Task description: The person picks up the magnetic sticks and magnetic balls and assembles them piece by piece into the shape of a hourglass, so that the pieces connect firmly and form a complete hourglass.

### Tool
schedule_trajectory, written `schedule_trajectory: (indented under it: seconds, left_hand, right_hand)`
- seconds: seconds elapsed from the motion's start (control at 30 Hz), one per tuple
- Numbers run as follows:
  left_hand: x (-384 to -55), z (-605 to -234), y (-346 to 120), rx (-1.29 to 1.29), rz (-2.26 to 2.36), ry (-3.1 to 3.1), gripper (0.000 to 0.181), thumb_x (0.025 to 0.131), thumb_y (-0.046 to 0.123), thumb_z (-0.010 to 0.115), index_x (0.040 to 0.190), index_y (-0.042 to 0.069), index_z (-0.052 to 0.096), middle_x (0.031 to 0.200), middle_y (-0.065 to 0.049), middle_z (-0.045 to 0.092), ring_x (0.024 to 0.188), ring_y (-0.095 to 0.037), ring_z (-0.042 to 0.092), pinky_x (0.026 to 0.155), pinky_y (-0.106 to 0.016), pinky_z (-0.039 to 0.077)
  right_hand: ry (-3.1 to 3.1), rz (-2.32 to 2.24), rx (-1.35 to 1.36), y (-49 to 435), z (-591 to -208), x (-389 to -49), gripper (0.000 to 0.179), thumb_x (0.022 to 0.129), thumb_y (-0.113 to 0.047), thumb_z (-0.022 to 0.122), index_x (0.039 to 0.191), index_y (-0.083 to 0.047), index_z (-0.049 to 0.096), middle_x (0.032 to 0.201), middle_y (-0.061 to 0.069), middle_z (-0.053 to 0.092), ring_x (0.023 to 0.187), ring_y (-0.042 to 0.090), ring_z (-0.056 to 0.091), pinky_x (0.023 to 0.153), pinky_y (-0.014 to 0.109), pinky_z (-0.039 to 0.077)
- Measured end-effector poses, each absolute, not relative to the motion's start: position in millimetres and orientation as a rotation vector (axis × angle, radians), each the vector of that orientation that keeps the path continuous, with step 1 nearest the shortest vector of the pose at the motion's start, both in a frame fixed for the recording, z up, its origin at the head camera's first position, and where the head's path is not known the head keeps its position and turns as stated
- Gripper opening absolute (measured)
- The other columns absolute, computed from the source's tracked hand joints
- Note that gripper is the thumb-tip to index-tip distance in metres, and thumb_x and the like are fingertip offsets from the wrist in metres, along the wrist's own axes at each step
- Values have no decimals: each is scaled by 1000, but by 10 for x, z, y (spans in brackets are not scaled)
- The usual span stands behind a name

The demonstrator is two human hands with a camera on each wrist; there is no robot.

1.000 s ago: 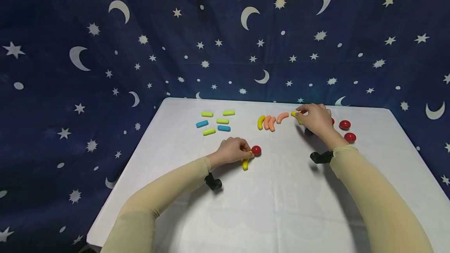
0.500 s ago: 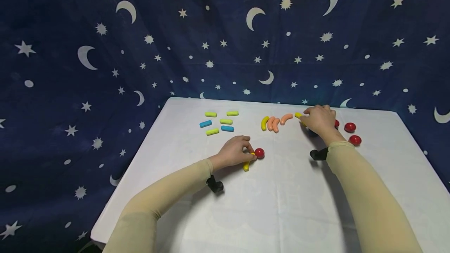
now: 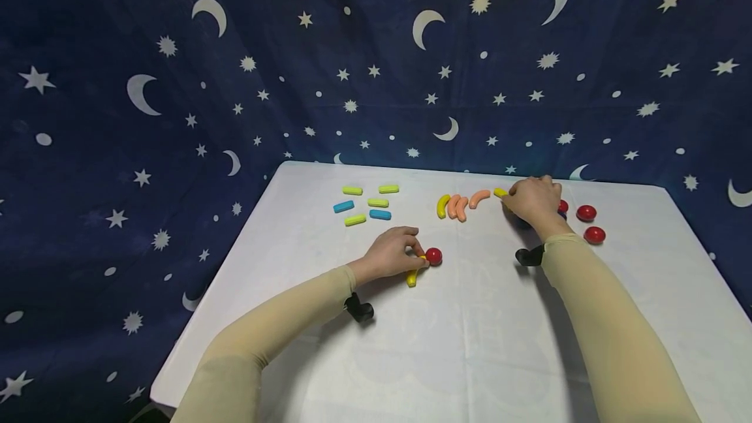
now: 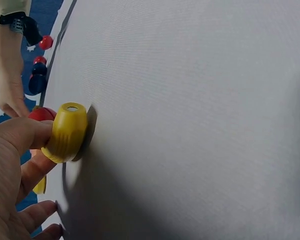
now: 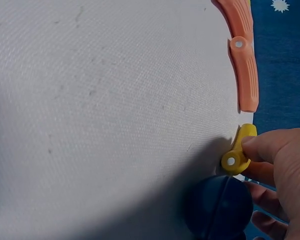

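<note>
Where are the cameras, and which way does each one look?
Head: worn on the head, facing forward and down at the white table; the left hand, right hand and sleeves show.
Left wrist: worn there, facing the left hand pinching a yellow piece; the right hand shows too.
Right wrist: worn there, facing the right hand pinching another yellow piece beside a blue ball; only that hand shows.
Head and left wrist views share both hands.

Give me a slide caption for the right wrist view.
A right hand pinches a yellow curved piece beside a dark blue ball on a white surface.
</note>
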State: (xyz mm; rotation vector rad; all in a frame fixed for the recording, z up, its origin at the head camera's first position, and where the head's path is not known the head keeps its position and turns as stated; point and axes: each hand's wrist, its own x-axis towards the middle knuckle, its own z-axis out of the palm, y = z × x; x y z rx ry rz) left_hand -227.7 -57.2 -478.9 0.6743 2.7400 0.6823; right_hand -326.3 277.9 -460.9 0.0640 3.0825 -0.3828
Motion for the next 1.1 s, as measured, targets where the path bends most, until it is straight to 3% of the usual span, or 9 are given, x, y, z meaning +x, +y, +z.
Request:
schedule_trajectory:
  seconds: [0.5,0.7,1.1]
  left_hand:
    - [-2258,-4832,-575,671,766,2712,23,87,46,79,94,24,76,156,-3,46,147,-25,35,120,-45,24]
    - [-2267,-4864,-597,678,749,2715,21,88,44,79,92,24,76,157,-3,45,148,-24,33,121,-45,23]
    - [-2281,-4844,-625,674,764,2712,18,88,42,78,88,24,75,156,-3,46,147,-26,34,120,-46,24]
  right_hand:
    - [3126,-346,135,2832,-4579,-3243,33,89,-27,69,104,2,73,102,23,59,106,46,38,94,64,27]
    - [3195,-458,59,2810,-4460,-3155,39,93,-31,65,114,2,71,118,27,57,117,51,36,98,66,25]
    - [2864,-984,-205,2360,-4438,-2500,37,92,-37,75,111,-5,75,134,22,60,126,43,45,101,62,37]
